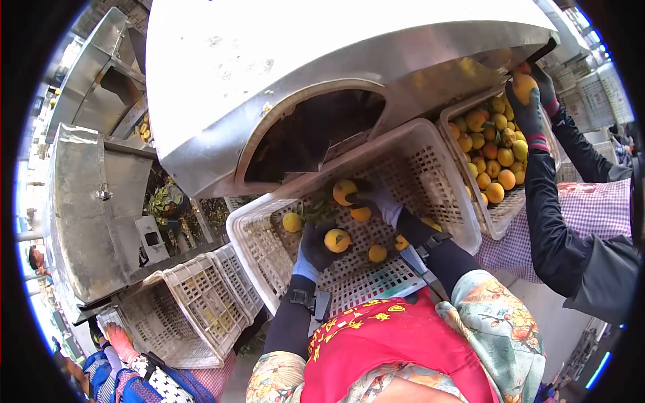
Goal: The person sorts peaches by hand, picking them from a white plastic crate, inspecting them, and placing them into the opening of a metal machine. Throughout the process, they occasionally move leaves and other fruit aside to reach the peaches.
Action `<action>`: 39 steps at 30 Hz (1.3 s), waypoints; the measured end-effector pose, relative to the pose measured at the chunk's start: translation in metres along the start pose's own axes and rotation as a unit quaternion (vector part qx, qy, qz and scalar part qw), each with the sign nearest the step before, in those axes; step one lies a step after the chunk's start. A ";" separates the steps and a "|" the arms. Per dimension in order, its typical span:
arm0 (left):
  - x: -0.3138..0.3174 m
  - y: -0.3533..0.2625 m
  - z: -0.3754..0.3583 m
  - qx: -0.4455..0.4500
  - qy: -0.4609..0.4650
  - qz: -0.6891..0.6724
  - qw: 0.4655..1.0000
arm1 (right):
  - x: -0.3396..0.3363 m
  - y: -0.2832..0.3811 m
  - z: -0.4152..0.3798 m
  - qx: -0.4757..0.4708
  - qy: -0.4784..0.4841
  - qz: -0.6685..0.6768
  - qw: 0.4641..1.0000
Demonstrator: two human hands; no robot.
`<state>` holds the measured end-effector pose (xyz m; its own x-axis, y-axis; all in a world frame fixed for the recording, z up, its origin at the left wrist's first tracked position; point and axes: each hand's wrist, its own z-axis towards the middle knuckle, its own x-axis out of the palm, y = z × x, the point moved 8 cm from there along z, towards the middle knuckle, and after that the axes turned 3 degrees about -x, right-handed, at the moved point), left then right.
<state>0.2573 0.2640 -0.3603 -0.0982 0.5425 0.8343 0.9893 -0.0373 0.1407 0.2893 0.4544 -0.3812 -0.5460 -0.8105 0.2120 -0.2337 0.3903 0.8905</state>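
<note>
Both my hands wear gloves with dark fingers and reach into a white slatted plastic crate point(451, 176). My left hand point(314, 247) is closed on an orange point(338, 240) with a dark spot on its skin. Farther into the crate, my right hand point(380, 203) grips another orange point(344, 192). Just below that one lies an orange point(361, 214), partly covered by the hand. A yellower orange point(292, 222) rests near the left wall beside some green leaves point(321, 209). More oranges point(377, 253) lie on the crate floor near my right forearm.
A metal machine point(430, 64) with a dark arched opening point(309, 134) stands over the crate's far side. To the right, a co-worker's gloved hand point(527, 111) holds an orange above a crate full of oranges point(494, 154). Stacked crates point(195, 302) stand at the left, near another person's hand.
</note>
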 end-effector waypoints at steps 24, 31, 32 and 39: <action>0.155 -0.047 -0.076 0.234 0.109 0.132 0.957 | 0.113 0.233 -0.051 -0.418 -0.279 -0.474 0.723; 0.170 -0.041 -0.085 0.266 0.114 0.114 0.951 | 0.114 0.259 -0.064 -0.439 -0.231 -0.364 0.788; 0.170 -0.043 -0.087 0.269 0.116 0.114 0.949 | 0.115 0.242 -0.070 -0.348 -0.121 -0.266 0.891; 0.178 -0.040 -0.083 0.272 0.153 0.191 0.930 | 0.143 0.208 -0.118 -0.369 -0.082 -0.361 0.852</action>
<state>0.1915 0.2928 -0.1730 0.3287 0.3095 0.8923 0.8577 0.2977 -0.4192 0.2573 0.3681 -0.1176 -0.5937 -0.6271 -0.5043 -0.0198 -0.6152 0.7882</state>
